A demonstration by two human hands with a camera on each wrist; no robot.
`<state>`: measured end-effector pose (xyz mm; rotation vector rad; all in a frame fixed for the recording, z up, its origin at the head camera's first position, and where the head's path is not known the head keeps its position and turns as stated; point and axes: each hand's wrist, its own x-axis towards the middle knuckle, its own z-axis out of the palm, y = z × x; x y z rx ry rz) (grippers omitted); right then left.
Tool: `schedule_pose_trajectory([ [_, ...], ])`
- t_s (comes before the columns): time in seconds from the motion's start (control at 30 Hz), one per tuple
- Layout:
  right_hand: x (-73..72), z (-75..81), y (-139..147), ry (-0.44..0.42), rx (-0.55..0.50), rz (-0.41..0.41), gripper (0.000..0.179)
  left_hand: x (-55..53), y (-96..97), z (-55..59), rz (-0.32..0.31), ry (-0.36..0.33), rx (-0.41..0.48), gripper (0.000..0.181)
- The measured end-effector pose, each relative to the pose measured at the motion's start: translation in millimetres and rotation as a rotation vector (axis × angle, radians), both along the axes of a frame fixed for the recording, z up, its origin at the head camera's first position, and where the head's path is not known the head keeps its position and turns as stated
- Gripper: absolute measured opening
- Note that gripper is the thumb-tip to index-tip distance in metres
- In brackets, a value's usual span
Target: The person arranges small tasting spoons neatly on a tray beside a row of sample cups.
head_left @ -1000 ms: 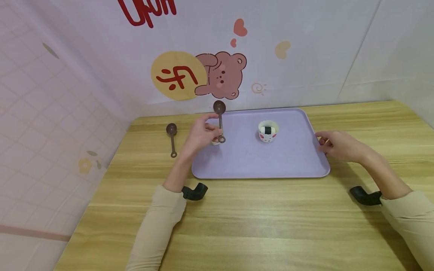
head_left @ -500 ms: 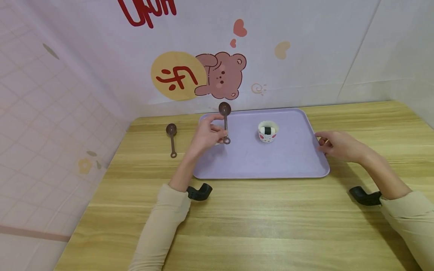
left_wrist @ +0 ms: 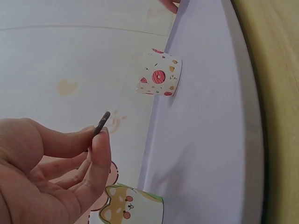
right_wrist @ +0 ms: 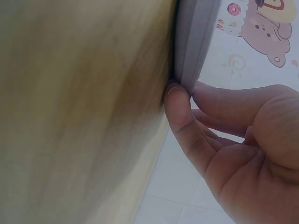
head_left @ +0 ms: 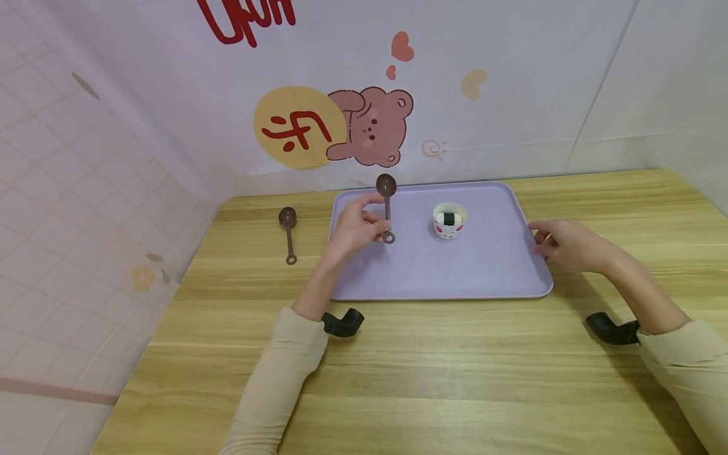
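My left hand point(head_left: 355, 229) pinches a brown measuring spoon point(head_left: 387, 186) by its handle, bowl up, above the left part of a lilac tray point(head_left: 455, 275). In the left wrist view the handle end point(left_wrist: 102, 122) shows between thumb and finger. To the spoon's right, a patterned paper cup point(head_left: 447, 231) stands on the tray, holding a white piece with a black band point(head_left: 448, 219). Another paper cup, with a dog face point(left_wrist: 133, 206), is beneath the left hand, which hides it in the head view. My right hand point(head_left: 571, 245) pinches the tray's right rim.
A second brown measuring spoon point(head_left: 288, 229) lies on the wooden table point(head_left: 432, 373), left of the tray. Behind the table rises a white wall sheet point(head_left: 512, 114) with a printed bear point(head_left: 375, 129).
The left hand has moved to the right over the tray with the measuring spoon, covering the left cup in the head view. The right hand stays at the tray's rim.
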<state>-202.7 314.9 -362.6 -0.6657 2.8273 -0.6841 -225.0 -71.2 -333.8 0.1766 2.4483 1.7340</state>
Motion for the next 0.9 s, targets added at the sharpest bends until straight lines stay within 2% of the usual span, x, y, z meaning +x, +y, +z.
schedule_pose_trajectory([
  [0.27,0.3,0.8,-0.9,-0.001,-0.001,-0.004,0.037,-0.9,7.8,-4.4,0.005,0.011,-0.012,0.050],
  [0.57,0.0,0.5,-1.1,0.008,-0.001,0.000,0.036,-1.2,16.8,-7.2,0.033,-0.023,-0.018,0.051],
  [0.9,0.2,-0.1,-1.6,0.024,0.007,0.001,0.036,-3.2,22.3,-13.0,0.023,-0.049,0.004,0.050],
])
